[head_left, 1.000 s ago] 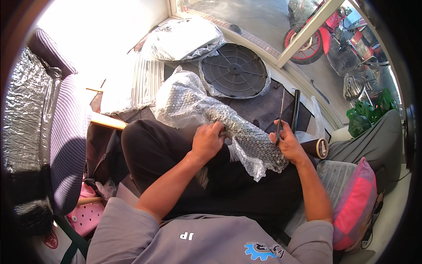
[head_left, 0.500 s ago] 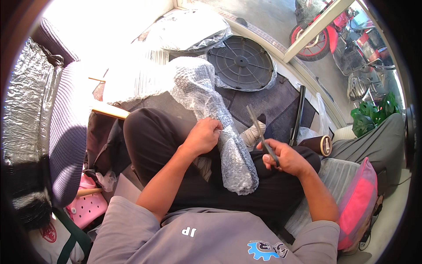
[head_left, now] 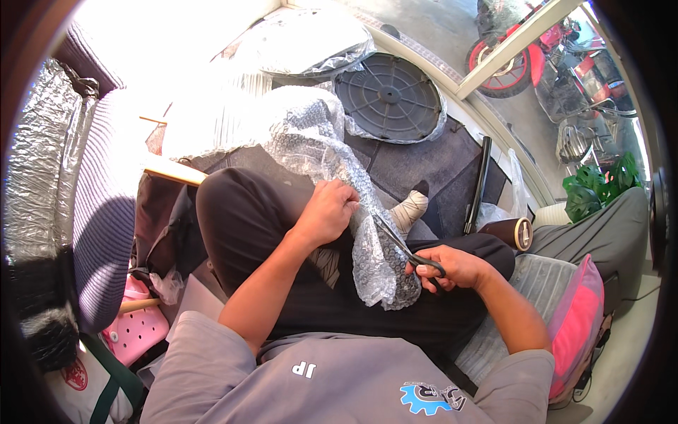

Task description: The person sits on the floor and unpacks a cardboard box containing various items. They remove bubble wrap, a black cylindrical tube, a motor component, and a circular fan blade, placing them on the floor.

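Note:
A long bundle of bubble wrap lies slanting across my lap, its lower end over my dark trousers. What it encloses cannot be made out. My left hand pinches the wrap near the middle of the bundle. In my right hand is a pair of scissors with dark handles, my fingers through the loops. The blades lie on the wrap just right of my left hand, pointing up and left, their tips at its surface.
Ahead lie a round black ribbed disc and a plastic-wrapped piece. To the right are a black tube, a brown cylinder and a pink cushion. A pink clog lies left. Another person's grey-trousered leg extends at right.
My right hand has lowered the scissors from above my right knee onto the bubble wrap. My left hand has shifted up slightly, and the lower wrap looks looser and more creased.

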`<action>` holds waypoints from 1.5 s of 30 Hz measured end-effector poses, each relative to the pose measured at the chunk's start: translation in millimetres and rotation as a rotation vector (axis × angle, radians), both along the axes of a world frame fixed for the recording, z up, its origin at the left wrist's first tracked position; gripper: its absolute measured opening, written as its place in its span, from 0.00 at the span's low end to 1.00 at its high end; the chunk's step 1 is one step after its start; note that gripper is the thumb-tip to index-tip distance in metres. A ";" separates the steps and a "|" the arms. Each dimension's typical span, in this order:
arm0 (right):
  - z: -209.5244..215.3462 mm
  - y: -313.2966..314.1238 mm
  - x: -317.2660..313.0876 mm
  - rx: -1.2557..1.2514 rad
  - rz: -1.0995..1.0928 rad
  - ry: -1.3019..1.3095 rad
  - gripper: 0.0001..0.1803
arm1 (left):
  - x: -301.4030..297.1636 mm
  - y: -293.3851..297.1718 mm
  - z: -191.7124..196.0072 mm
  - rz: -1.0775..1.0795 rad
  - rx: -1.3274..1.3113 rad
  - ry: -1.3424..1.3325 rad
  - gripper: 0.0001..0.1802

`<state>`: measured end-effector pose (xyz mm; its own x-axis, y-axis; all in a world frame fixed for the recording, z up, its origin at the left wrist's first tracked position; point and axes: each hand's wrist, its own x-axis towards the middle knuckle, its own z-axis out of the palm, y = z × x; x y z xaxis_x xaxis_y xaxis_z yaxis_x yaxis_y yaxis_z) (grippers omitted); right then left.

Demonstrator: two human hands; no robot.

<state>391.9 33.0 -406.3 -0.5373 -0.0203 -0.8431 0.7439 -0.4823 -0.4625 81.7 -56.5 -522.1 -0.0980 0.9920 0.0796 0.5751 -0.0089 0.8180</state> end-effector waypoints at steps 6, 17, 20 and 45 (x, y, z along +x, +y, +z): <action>-18.8 4.9 -6.5 0.005 -0.058 0.109 0.23 | 0.5 2.9 2.3 0.044 0.078 -0.019 0.05; -49.5 11.9 -33.2 0.129 -0.076 0.263 0.20 | -2.4 0.8 13.9 0.093 0.166 0.029 0.04; -53.3 12.0 -36.5 0.085 -0.094 0.250 0.19 | -0.6 -3.4 14.2 0.127 0.197 0.037 0.05; 3.6 85.6 17.3 0.264 0.164 0.136 0.33 | -8.7 -31.6 21.8 -0.126 -0.008 0.069 0.09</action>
